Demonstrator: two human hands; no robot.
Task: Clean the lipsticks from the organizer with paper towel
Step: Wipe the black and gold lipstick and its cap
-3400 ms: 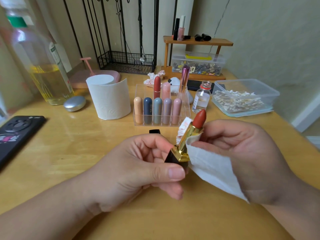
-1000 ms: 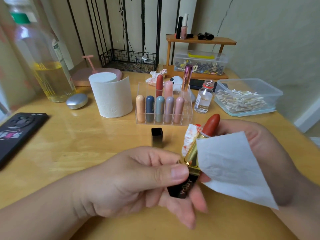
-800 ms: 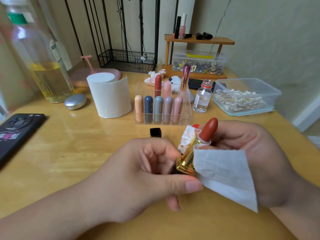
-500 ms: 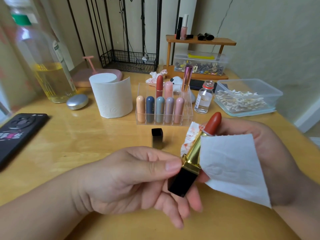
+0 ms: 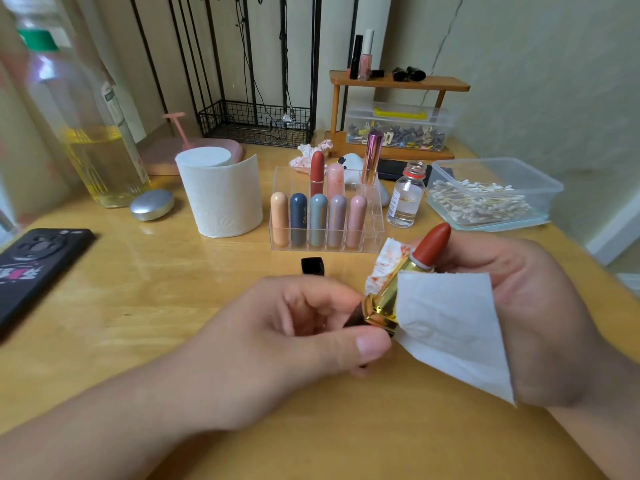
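Above the table (image 5: 145, 306), the left hand (image 5: 294, 341) grips the black base of an opened red lipstick (image 5: 405, 277), which tilts up to the right. The right hand (image 5: 533, 306) holds a white paper towel (image 5: 446, 327) against its gold sleeve. Bare wood shows leftward, out to a phone (image 5: 31, 268) at the table's edge. Behind stands the clear organizer (image 5: 372, 233) — five capsule tubes in front, three taller ones behind — and, by the right edge, a plastic tub (image 5: 498, 164) of cotton swabs (image 5: 478, 202).
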